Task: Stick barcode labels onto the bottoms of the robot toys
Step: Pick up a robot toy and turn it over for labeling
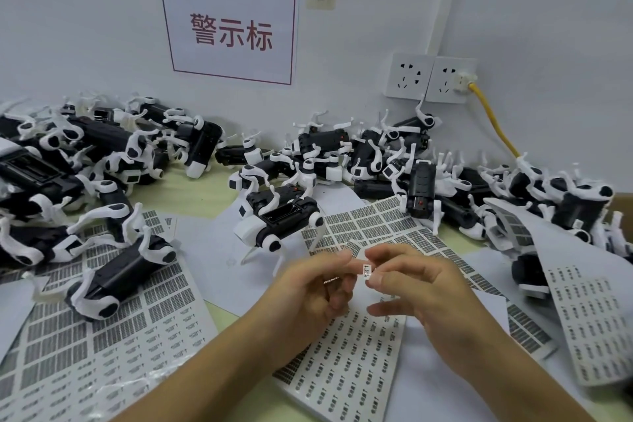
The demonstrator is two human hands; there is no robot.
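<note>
While a heap of robot toys (102,161) crowds the tabletop's (202,197) left and far edges, the left hand (308,291) and right hand (421,288) meet above the label sheets (342,370) near the front edge, each grip pinching one small barcode label (366,270) between fingertips.

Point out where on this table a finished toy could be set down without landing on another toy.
Freest: the plain white paper between the upturned toy and the toy lying on the left label sheet. A narrow green strip of table lies behind it. Crowded: the left pile and right pile along the wall; both hands fill the front centre.
</note>
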